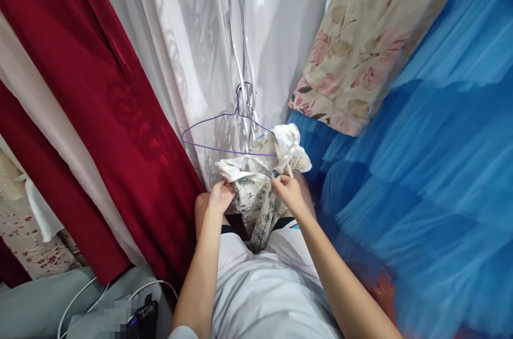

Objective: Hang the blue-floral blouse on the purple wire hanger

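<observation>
A white garment with a blue and green floral print (260,195) hangs in front of my lap. One shoulder of it sits over the right end of a thin purple hanger (212,116); the hanger's left arm is bare. The hanger's hook is up among white ribbons (236,50), and whether it is hooked on them I cannot tell. My left hand (222,196) is closed on the garment's left edge, below the hanger's bare arm. Pinched in my right hand (287,189) is the cloth near the garment's right side, with the fingertips partly hidden.
White curtain-like cloth (180,34) hangs ahead. Dark red cloth (120,104) drapes on the left. On the right are a pink floral cloth (360,56) and layered blue tulle (420,184). A grey seat (36,301) with a white cable (72,301) and a black device (144,317) is at lower left.
</observation>
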